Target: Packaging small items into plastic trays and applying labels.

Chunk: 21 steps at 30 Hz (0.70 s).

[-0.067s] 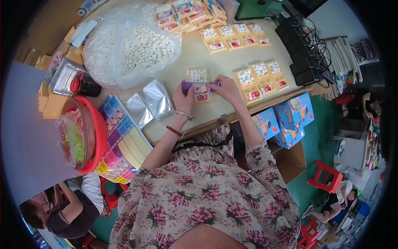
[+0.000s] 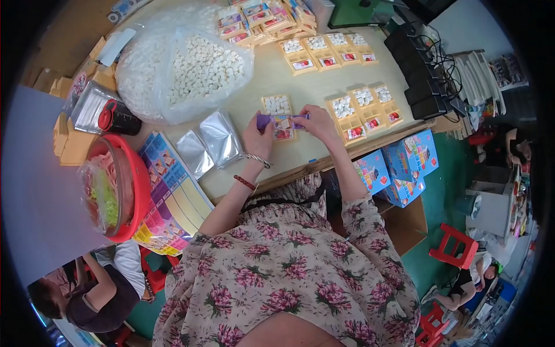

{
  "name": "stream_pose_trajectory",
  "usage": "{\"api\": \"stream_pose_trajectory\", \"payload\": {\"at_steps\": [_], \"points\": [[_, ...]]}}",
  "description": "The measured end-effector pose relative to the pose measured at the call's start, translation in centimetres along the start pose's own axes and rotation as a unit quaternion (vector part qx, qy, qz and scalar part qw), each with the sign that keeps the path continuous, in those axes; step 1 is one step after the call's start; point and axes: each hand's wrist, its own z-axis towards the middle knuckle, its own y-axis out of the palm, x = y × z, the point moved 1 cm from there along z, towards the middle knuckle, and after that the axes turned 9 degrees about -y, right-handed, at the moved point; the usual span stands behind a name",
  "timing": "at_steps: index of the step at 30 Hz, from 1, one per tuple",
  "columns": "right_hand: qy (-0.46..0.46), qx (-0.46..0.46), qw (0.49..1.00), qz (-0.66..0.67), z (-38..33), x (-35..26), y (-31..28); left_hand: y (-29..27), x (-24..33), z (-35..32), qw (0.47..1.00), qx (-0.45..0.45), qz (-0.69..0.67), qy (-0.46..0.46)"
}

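In front of me lies a pale yellow tray (image 2: 291,107) with white pieces (image 2: 277,105) in its far part and a small red-and-white printed packet at its near end. A printed strip (image 2: 282,122) with purple ends lies across its middle. My left hand (image 2: 258,139) is closed on the strip's left purple end, which stands up and bends. My right hand (image 2: 319,125) pinches its right purple end beside the tray. Finger parts of both hands are hidden.
A large clear bag (image 2: 150,87) of white pieces stands at the back left. Silvery pouches (image 2: 219,139) lie left of my left hand. Filled trays (image 2: 350,122) stand in two rows on the right. A red basin (image 2: 140,196) and blue boxes (image 2: 399,165) flank me.
The strip's left purple end has bent upward and looks shorter. My left hand has turned slightly with it; my right hand has shifted a little closer to the tray's side.
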Motion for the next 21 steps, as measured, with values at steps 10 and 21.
{"api": "stream_pose_trajectory", "payload": {"at_steps": [10, 21], "points": [[0.019, -0.023, 0.993, 0.111, -0.8, 0.0, -0.4, 0.6, -1.0, 0.0, 0.946, -0.038, -0.311, -0.082], [0.034, -0.003, 0.81, 0.585, -6.4, -4.3, -3.4, -2.8, 6.5, -4.4, 0.88, -0.111, -0.437, -0.148]]}}
